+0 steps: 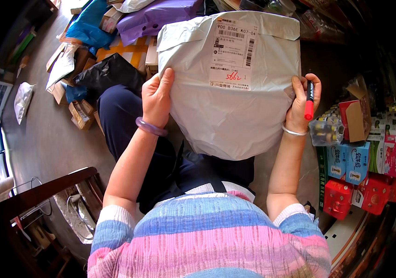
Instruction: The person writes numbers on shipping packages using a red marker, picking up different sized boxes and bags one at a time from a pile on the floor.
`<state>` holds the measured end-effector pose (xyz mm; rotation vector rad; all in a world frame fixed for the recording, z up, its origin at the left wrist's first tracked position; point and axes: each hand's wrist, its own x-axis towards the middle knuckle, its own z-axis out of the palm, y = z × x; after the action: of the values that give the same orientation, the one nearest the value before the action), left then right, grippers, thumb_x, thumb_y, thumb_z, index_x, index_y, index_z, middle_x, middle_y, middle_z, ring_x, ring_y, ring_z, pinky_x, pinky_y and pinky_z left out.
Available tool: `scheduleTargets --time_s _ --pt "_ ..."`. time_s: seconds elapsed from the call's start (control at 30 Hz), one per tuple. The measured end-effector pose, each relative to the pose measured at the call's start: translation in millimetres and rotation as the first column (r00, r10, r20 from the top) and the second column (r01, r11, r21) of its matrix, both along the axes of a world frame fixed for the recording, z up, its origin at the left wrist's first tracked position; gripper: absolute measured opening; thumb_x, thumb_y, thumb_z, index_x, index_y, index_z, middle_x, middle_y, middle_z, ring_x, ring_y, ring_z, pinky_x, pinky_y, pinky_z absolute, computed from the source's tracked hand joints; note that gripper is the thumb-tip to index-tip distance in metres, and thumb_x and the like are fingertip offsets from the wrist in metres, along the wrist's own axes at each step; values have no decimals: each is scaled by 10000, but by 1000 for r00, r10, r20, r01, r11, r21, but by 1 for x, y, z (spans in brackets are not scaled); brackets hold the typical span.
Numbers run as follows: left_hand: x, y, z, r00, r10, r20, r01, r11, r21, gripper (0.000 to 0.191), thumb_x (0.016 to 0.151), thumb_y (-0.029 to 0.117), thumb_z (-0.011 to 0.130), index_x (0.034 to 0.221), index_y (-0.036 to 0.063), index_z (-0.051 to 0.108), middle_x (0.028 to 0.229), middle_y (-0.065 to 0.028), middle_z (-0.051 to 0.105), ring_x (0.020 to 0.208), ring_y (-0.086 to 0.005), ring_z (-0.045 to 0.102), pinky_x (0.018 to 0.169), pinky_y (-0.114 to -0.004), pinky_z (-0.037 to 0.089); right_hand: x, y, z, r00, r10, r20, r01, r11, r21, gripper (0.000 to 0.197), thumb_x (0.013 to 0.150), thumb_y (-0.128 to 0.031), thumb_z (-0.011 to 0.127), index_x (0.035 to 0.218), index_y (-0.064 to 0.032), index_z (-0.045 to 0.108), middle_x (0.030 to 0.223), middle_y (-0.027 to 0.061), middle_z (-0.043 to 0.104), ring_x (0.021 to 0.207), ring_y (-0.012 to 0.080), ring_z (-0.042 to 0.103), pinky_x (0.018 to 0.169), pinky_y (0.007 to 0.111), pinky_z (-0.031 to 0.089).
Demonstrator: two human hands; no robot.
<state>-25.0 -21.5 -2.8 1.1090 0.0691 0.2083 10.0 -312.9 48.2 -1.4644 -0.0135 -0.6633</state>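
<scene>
A large white plastic mailing bag (232, 118) is held up before me, its folded flap along the upper edge. On its upper part sits a shipping label (232, 52) with print, barcodes and red handwritten digits. My left hand (158, 95) pinches the bag's left edge, thumb on the front; a purple bangle circles that wrist. At the opposite edge, my right hand (302, 100) grips the bag and also carries a black marker pen (310, 97) with a red end pointing down. The fingers behind the bag are hidden.
Parcels are heaped ahead on the left, among them a black bag (111, 74), a purple bag (156, 21) and a blue bag (90, 24). A white packet (23, 100) lies on the floor. To the right are stacked drink cartons (347, 161). A wooden rail (48, 191) stands lower left.
</scene>
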Motion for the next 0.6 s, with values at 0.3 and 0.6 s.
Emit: scheduleTargets --time_s 0.3,0.6 --pt "27 16 24 949 -309 -69 267 899 -347 405 948 349 466 1169 17 531 1068 -74 620 937 -167 602 825 -280 469 -1 -4 -4 998 18 -65 -12 995 102 269 748 36 691 947 -98 572 797 -38 536 749 54 500 728 188 411" --pt "45 17 26 989 -145 -10 138 958 -251 155 874 155 623 973 35 632 887 -19 658 753 -91 611 691 -236 501 0 -2 -5 997 29 -67 -25 998 63 263 749 37 691 940 -95 568 794 -37 539 753 57 508 734 191 420"
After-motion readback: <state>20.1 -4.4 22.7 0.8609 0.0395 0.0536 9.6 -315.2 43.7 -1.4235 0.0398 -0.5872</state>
